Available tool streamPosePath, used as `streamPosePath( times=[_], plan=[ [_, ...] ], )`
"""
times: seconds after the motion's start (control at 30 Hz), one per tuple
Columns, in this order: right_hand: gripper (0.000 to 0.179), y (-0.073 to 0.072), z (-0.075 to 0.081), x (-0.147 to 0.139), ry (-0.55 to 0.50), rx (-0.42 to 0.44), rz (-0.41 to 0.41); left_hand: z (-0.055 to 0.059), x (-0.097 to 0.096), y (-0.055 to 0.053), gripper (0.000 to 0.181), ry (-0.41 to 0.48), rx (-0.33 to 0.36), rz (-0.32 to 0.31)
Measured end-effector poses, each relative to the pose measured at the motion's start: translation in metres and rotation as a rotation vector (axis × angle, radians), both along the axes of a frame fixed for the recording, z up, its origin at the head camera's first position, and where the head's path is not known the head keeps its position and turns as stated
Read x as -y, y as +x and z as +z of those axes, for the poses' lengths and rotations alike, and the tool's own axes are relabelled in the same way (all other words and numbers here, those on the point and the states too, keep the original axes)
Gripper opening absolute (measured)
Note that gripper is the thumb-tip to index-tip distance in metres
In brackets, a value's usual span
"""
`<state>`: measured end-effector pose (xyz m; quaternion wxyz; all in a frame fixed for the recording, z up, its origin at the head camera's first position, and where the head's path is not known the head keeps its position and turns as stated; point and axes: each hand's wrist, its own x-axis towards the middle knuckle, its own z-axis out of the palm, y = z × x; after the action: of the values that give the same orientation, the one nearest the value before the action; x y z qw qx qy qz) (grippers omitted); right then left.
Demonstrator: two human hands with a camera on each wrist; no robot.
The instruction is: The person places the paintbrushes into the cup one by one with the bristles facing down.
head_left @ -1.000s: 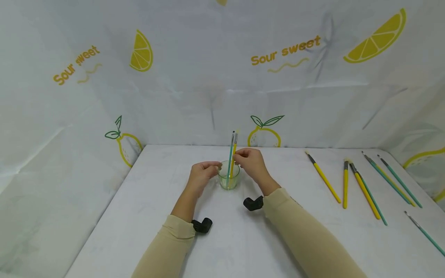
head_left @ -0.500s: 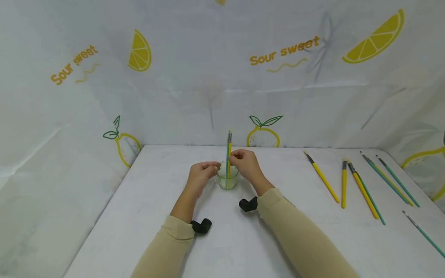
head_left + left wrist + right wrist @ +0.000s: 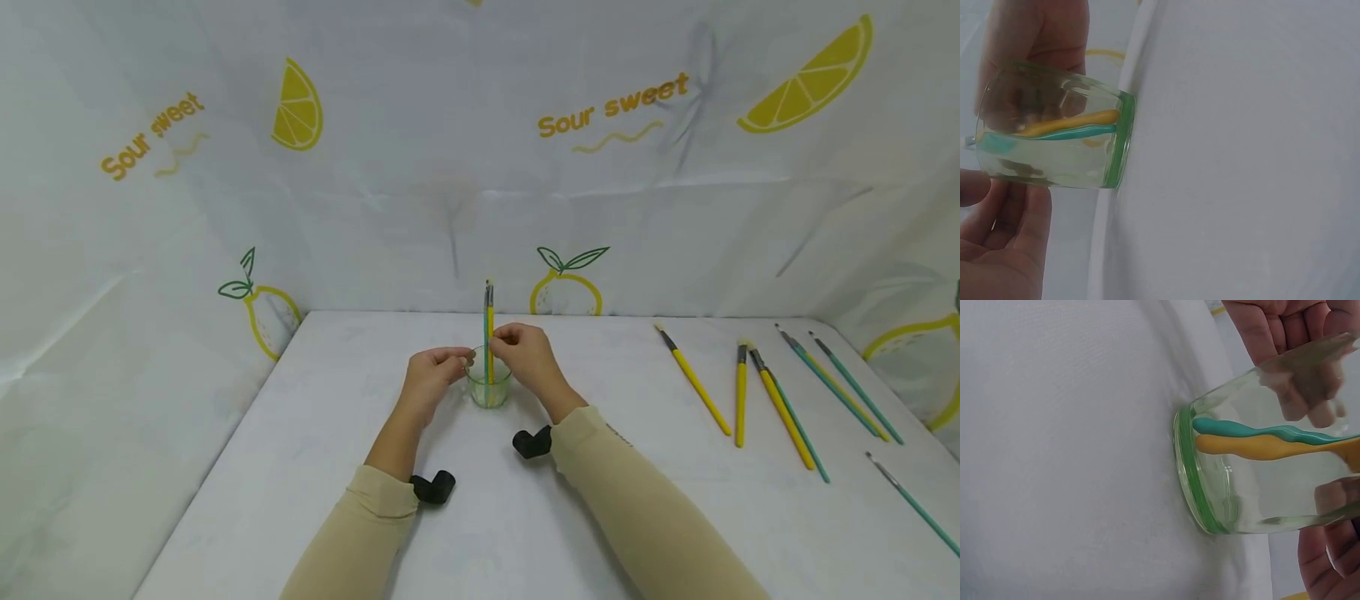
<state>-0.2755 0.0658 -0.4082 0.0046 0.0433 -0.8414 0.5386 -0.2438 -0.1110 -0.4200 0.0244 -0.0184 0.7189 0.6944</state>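
Note:
A clear green-tinted glass stands on the table. Inside it are a yellow paintbrush and a teal paintbrush, nearly upright and side by side, bristles up. Both handle ends reach down close to the glass's base, as the right wrist view shows. My left hand holds the glass's left rim between thumb and fingers. Just above the right rim, my right hand pinches the yellow paintbrush; whether its fingertips also touch the teal one is hidden.
Several paintbrushes lie on the white table to the right: a yellow brush, a short yellow brush, a crossed pair, and teal ones, with a lone teal brush nearest me. A lemon-print cloth hangs behind.
My right hand has moved slightly left with the yellow paintbrush. Both brushes have gone from leaning right to nearly upright, closer together. The left hand stays at the rim.

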Motion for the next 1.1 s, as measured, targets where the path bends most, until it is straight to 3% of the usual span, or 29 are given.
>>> streamPosePath(
  times=[0.33,1.1],
  plan=[
    [0.020,0.002,0.005,-0.001,0.063,-0.006,0.043,0.004,-0.001,0.000,0.025,-0.011,0.004,0.014],
    [0.028,0.001,0.001,-0.018,0.029,0.062,0.103,0.003,-0.004,0.001,0.024,-0.023,0.022,0.034]
  ],
)
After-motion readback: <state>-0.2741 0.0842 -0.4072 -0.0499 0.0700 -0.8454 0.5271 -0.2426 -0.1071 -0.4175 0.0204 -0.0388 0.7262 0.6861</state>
